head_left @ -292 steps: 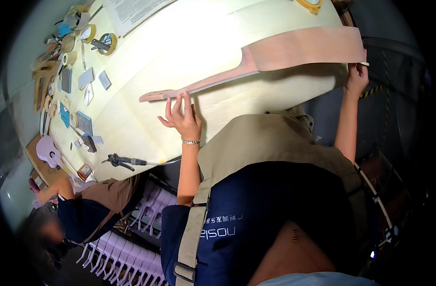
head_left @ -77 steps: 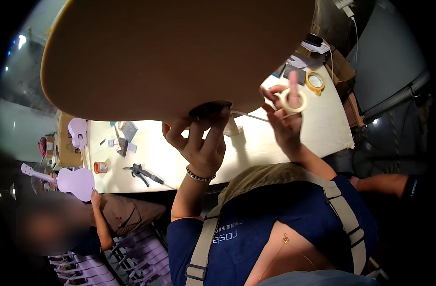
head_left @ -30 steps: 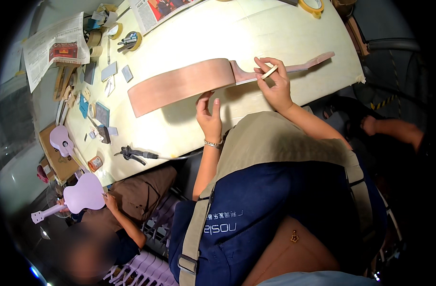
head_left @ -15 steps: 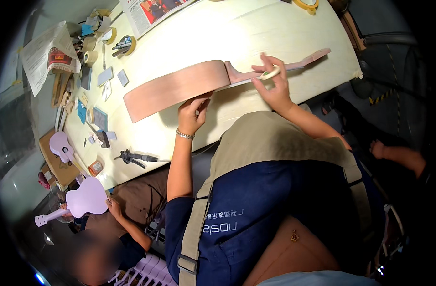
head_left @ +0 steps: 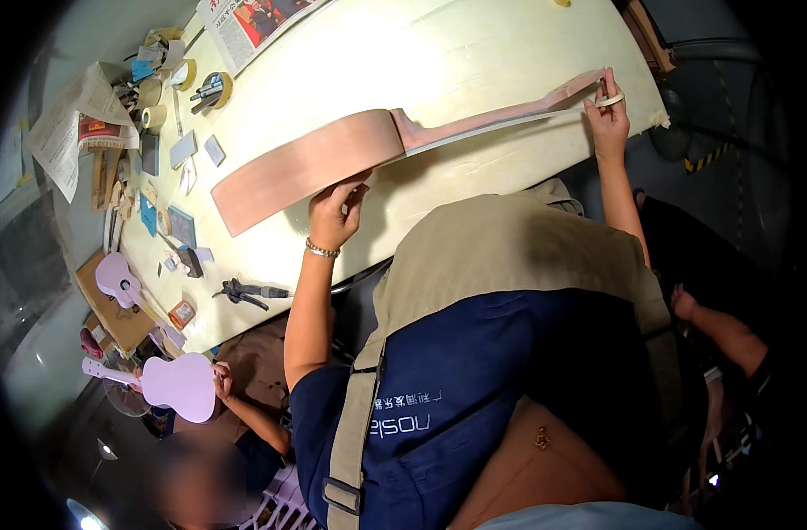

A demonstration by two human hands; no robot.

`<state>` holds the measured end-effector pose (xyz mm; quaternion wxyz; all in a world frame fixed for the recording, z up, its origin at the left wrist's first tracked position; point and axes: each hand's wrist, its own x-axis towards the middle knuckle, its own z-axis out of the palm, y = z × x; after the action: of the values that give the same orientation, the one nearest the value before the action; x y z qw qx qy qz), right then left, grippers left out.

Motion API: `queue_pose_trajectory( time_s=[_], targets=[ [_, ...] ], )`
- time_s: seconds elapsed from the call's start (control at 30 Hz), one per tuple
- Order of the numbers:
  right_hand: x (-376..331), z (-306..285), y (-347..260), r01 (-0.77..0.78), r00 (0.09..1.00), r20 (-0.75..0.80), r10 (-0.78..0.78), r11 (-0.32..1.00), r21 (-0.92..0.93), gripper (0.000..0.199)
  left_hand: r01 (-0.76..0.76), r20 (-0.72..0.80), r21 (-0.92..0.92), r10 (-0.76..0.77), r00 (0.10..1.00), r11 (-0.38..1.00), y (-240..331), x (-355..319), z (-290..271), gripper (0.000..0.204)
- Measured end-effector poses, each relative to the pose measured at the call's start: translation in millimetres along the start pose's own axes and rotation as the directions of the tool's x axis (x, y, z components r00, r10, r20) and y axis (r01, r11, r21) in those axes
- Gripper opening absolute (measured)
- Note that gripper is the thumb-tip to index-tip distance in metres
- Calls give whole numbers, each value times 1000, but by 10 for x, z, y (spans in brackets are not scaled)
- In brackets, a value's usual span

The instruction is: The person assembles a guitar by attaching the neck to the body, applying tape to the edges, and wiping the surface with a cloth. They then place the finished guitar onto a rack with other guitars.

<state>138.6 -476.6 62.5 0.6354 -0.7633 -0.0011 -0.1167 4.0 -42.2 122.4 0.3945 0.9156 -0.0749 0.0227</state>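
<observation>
An unfinished pinkish wooden guitar (head_left: pixel 311 163) stands tilted on its side edge over the table, with its neck stretching to the right. My left hand (head_left: pixel 335 215) is closed at the lower edge of the guitar's body, its fingertips partly hidden by the wood. At the far right end, my right hand (head_left: pixel 609 128) reaches up to the headstock (head_left: pixel 578 86), fingers touching its tip. A narrow cream roll of tape (head_left: pixel 610 101) is held in the fingers of that hand.
Left on the pale table (head_left: pixel 474 53) lie sanding blocks (head_left: pixel 183 148), tape rolls, a cup of pens (head_left: pixel 211 92) and a black air gun (head_left: pixel 249 291). A newspaper (head_left: pixel 245 26) lies at the back. A co-worker at lower left holds a lilac small guitar (head_left: pixel 183 386); another person's arm (head_left: pixel 726 331) shows at right.
My right hand has slid from the middle of the neck out to the headstock, carrying the tape roll. My left hand stays at the body. The co-worker's lilac guitar has turned and shifted.
</observation>
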Motion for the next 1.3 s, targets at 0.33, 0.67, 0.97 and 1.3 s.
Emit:
queue_pose_trajectory(
  time_s=[0.33,0.67,0.97,1.3],
  targets=[
    [7,-7,30,7,1000,-23,-8,1000,-13,57,-115,103,305,88,991,945,326,118,241,39],
    [-6,41,51,-48,996,-72,49,999,18,59,-237,166,427,183,969,872,396,175,435,57],
    [-18,38,119,15,996,-86,-21,998,-63,58,-225,240,407,134,961,886,598,340,605,62],
    [-11,48,99,2,995,-95,-6,999,-37,59,-289,349,379,153,924,879,870,649,923,65]
  ],
)
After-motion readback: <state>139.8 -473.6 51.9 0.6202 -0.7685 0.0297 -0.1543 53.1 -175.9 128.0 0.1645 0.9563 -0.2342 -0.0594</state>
